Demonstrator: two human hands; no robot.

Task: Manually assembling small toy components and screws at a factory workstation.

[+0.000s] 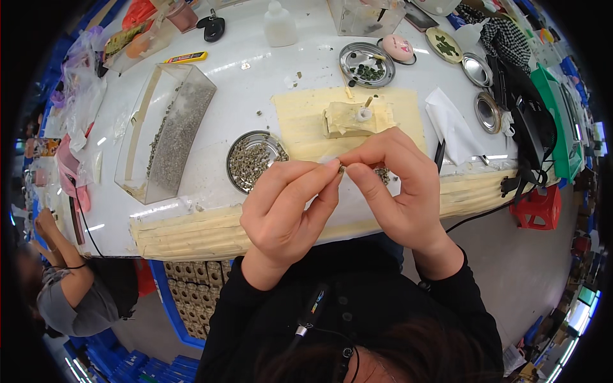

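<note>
My left hand point(287, 207) and my right hand point(402, 185) meet fingertip to fingertip over the table's near edge. Between their pinched fingers is a small brass-coloured metal piece point(342, 170), mostly covered by the fingers, its exact kind too small to tell. Just left of my left hand, a round metal dish point(231, 172) holds many small metal parts point(250, 163). More such parts point(383, 173) show partly behind my right hand. Beyond the hands a tape-wrapped block point(348, 122) with a short upright peg point(368, 102) rests on yellowish tape covering the table.
A clear bin point(137, 150) of small parts stands at left. Farther back are a metal dish point(345, 59) with dark green pieces, a white bottle point(280, 25) and a yellow box point(186, 57). White paper point(450, 127) lies at right. Another person's arm point(73, 281) is at far left.
</note>
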